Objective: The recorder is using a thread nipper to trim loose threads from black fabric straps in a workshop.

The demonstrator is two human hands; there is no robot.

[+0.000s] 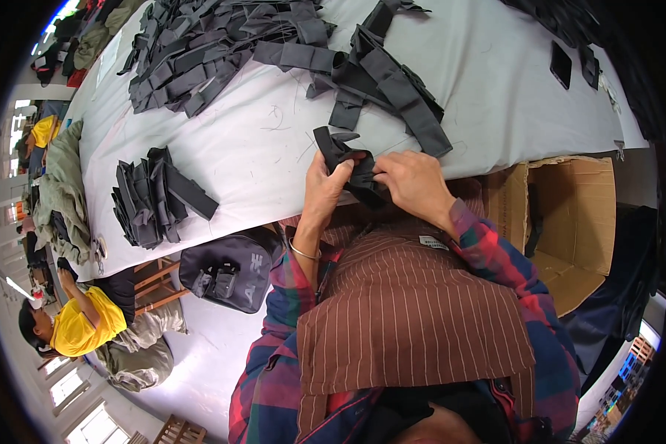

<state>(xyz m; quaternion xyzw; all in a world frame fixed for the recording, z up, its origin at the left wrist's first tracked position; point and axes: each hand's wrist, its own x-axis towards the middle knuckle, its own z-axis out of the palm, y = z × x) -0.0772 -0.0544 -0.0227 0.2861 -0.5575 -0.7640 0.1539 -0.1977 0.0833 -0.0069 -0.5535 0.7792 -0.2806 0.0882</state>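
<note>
Close to the table's front edge, both hands work on a black fabric strip that is folded and bent. My left hand grips it from the left, thumb on top, and one end of the strip stands up past the fingers. With its fingertips pinched together, my right hand holds the strip's right side. Just beyond the hands lie long dark fabric strips, some overlapping. They join a large heap of similar folded pieces at the far left. A smaller stack of dark strips sits left of my left hand.
The table has a white cloth cover. A black phone lies at the far right. An open cardboard box stands by my right arm. Below the table edge is a dark bag. A person in yellow sits at the left.
</note>
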